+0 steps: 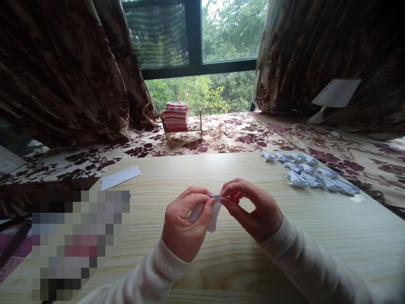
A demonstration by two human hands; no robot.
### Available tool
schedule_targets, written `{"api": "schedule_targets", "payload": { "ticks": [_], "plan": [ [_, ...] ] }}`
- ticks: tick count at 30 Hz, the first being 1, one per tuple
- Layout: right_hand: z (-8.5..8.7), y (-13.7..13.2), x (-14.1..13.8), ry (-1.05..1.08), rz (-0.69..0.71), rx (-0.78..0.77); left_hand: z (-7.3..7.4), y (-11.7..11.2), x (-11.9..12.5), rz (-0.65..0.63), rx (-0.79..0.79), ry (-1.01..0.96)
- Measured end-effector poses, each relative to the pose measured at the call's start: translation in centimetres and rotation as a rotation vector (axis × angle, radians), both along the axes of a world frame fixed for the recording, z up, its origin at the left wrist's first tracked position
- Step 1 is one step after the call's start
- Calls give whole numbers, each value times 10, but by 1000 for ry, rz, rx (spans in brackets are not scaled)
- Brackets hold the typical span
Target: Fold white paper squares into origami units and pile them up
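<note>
Above the middle of the table, a piece of folded white paper (214,217) is pinched between both hands. My left hand (190,221) grips its left side with thumb and fingers, and part of the sheet hangs below that thumb. My right hand (253,204) pinches the right tip of the paper's narrow upper edge between thumb and forefinger. The fingers partly hide the paper, so its full shape cannot be made out. Several folded paper pieces (311,175) with pointed corners lie in rows at the table's back right.
A flat white paper strip (120,177) lies at the back left of the wooden table (196,173). A blurred-out object covers the left edge. Behind, on floral cloth, stand a small wooden rack with folded pink striped cloths (176,117) and a white lamp (337,93).
</note>
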State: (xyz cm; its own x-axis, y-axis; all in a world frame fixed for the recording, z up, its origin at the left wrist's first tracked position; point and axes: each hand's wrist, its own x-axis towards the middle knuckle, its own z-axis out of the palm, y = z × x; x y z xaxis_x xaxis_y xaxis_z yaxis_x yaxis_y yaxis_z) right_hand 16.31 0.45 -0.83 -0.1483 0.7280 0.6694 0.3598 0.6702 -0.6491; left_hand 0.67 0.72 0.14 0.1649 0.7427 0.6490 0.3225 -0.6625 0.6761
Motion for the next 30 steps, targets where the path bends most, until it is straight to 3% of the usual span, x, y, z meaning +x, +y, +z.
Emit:
{"api": "schedule_targets", "payload": {
  "ticks": [11,23,30],
  "plan": [
    [7,-2,-1,96,36,-295,-2,-2,1,-18,121,38],
    [4,0,0,92,39,-270,-3,-3,2,31,97,29],
    [4,1,-1,95,0,-207,-3,-2,4,2,-14,-25]
  ]
}}
